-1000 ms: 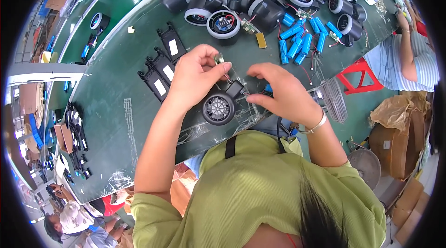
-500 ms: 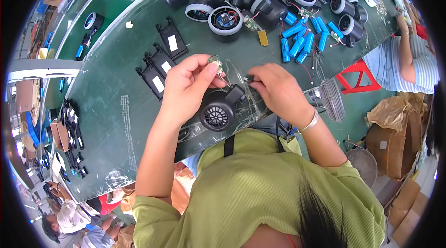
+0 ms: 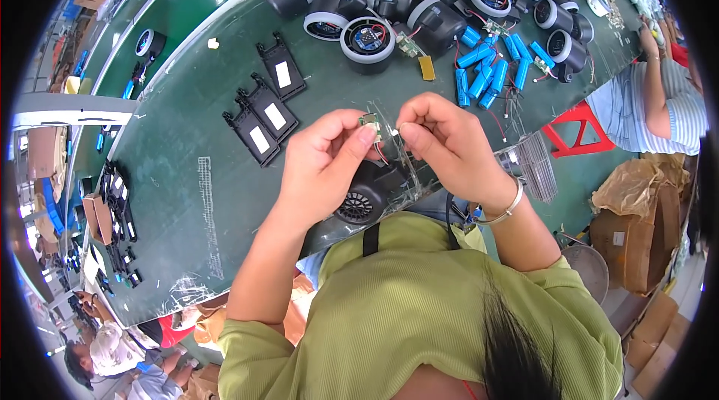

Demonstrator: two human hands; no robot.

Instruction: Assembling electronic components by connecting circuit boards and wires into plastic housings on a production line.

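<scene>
My left hand (image 3: 318, 168) pinches a small green circuit board (image 3: 369, 127) between thumb and fingers. Thin red and white wires (image 3: 380, 153) run from the board down toward a round black housing (image 3: 359, 205) with a slotted grille, which lies on the table below, partly covered by that hand. Just right of the board, my right hand (image 3: 453, 147) is closed, thumb against forefinger. A tiny white piece (image 3: 395, 132) shows at its fingertips, too small to name surely. The two hands are close together but apart.
Several black housings with grey rims (image 3: 367, 40) crowd the far side of the green table (image 3: 165, 228). Blue battery cells (image 3: 483, 70) with wires lie right of them. Black covers with white labels (image 3: 272, 109) lie to the left. A red stool (image 3: 577, 130) and a co-worker (image 3: 666, 100) are at right.
My left hand has moved right with the circuit board, nearer my right hand, and now covers more of the housing. The white piece now shows at my right fingertips.
</scene>
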